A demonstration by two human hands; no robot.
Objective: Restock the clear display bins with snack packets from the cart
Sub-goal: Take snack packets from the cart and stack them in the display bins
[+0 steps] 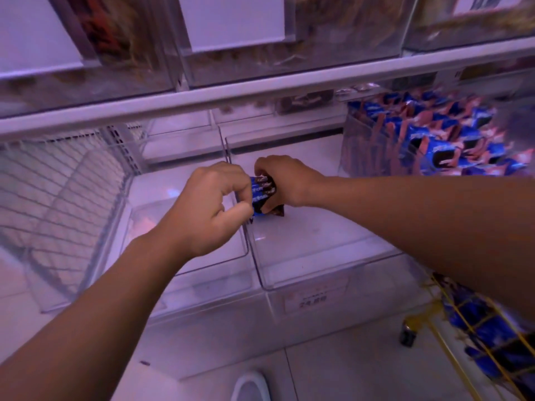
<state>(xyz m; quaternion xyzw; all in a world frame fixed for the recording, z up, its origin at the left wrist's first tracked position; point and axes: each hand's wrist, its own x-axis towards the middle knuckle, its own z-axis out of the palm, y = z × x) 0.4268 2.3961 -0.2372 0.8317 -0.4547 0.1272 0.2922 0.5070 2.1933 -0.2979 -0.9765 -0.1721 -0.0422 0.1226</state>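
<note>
1. A small stack of blue snack packets (262,195) sits between my two hands, above the back left corner of the clear bin (318,270) in the middle of the lower shelf, right by the wall it shares with the bin on its left.
2. My left hand (214,209) pinches the left end of the packets, thumb and curled fingers closed on them.
3. My right hand (285,180) grips the same stack from the right and from above, fingers wrapped round it.
4. The neighbouring clear bin (185,264) on the left lies under my left wrist.
5. Along the right edge of the shelf, a third bin (362,146) is piled high with blue packets of the same sort (451,140).
6. At the lower right stands the yellow wire cart (469,337), with more blue packets (486,334) inside it.
7. A white wire basket (58,192) sits at the left end of the shelf.
8. Above, the upper shelf edge (260,85) carries clear bins with brownish contents, too blurred to tell.
</note>
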